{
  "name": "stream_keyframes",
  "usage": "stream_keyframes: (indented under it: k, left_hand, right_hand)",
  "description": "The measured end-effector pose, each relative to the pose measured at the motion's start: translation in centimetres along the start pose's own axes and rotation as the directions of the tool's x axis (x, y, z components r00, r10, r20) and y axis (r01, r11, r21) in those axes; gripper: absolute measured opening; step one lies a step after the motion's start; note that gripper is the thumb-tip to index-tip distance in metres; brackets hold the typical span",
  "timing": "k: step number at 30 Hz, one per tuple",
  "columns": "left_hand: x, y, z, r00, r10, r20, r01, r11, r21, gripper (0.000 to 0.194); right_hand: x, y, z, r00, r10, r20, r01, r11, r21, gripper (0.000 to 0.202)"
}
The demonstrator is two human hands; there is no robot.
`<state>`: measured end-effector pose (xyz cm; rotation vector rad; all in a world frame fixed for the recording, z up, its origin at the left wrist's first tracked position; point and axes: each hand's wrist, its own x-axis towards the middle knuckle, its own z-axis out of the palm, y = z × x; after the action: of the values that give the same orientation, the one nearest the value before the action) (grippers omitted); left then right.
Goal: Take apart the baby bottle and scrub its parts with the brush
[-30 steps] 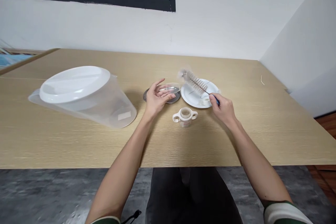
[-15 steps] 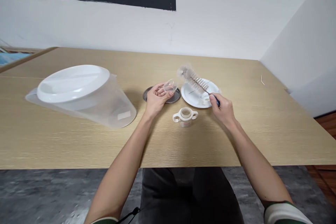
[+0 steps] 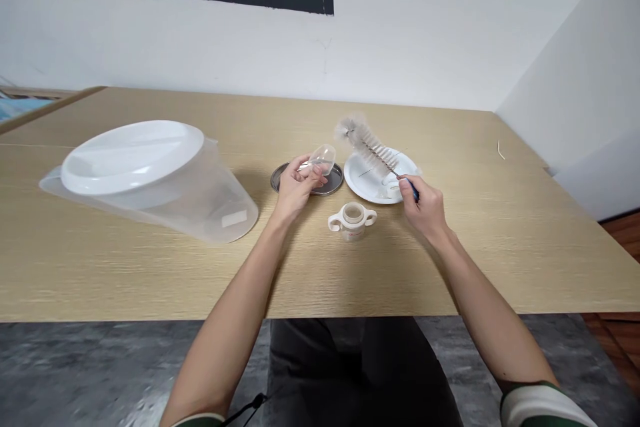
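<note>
above dark tray (image 3: 334,181), left hand (image 3: 295,188) is pinching clear cap (image 3: 325,156), apparently keeping its hollow unobstructed; right hand (image 3: 425,205) is gripping brush (image 3: 370,145) by its handle (image 3: 414,191), seemingly leaving bristles (image 3: 356,133) free; white plate (image 3: 360,188) is holding items (one translucent piece (image 3: 391,188) is showing); two-handled cup (image 3: 353,221) is standing upright, contents unclear; lidded jug (image 3: 200,203) is sitting left.

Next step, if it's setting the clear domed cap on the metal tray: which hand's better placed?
Left, probably: the left hand holds the clear domed cap near the metal tray. The right hand grips the bottle brush.
</note>
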<state>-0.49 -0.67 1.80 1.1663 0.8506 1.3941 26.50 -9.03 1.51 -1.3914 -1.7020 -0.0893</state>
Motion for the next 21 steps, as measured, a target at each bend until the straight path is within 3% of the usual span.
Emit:
stream_keyframes:
  k: [5,13,21]
  left_hand:
    - [-0.02,-0.05,0.29,0.997,-0.061,0.053,0.064,0.997,-0.048,0.06]
    - [0.01,0.74,0.81,0.989,-0.146,-0.017,0.142,0.98,-0.14,0.058]
    - [0.37,0.01,0.13,0.994,-0.107,-0.016,0.102,0.977,-0.188,0.052]
  right_hand:
    - [-0.28,-0.52,0.51,0.997,-0.069,0.047,0.068,0.998,0.013,0.041]
    - [-0.27,-0.38,0.59,0.998,-0.02,0.062,0.024,0.998,-0.054,0.042]
    - [-0.34,-0.71,0.68,0.991,-0.065,0.115,0.068,0.998,-0.015,0.045]
